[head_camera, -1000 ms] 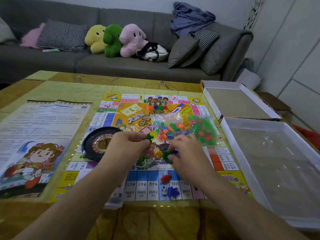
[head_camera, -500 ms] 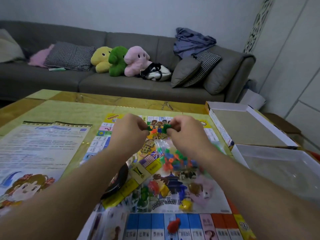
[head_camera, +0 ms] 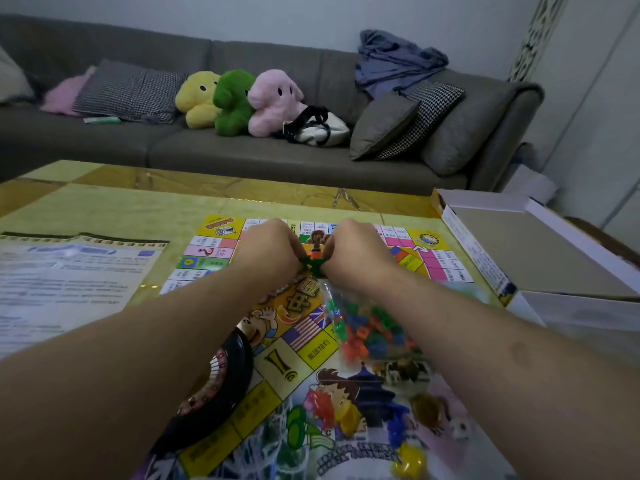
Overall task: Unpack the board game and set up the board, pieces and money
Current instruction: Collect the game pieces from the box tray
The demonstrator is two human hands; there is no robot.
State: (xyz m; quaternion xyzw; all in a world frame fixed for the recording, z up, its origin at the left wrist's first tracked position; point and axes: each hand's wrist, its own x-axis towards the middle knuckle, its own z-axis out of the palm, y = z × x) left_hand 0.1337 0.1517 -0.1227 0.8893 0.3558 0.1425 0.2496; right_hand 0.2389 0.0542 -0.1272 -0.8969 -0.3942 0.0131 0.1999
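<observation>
Both hands meet over the far half of the game board [head_camera: 346,341], which lies flat on the desk [head_camera: 104,206]. The left hand [head_camera: 268,252] and the right hand [head_camera: 356,254] each have fingers curled in, and the grip of both is clamped on one small green piece [head_camera: 313,264] pinched between them, held just above the board's centre.

Directly below the grip, toward the person, a clear bag of small houses [head_camera: 367,330] in green, blue and orange lies on the board, partly under the right forearm. Nearer still, loose pawns lie scattered on the board's picture: a red one [head_camera: 320,407], a blue one [head_camera: 394,424] and a yellow one [head_camera: 408,459], with a small white die [head_camera: 462,429] to their right.

Below and left of the grip, a black roulette wheel [head_camera: 214,386] sits on the board, half hidden by the left forearm. Well to the left of the grip a printed rules sheet [head_camera: 69,278] lies flat on the desk. To the right of the grip, the box lid [head_camera: 526,258] rests open side up, and the white box tray [head_camera: 581,313] sits just in front of it.

Beyond the desk, a grey sofa [head_camera: 242,150] carries plush toys [head_camera: 235,100] and cushions.
</observation>
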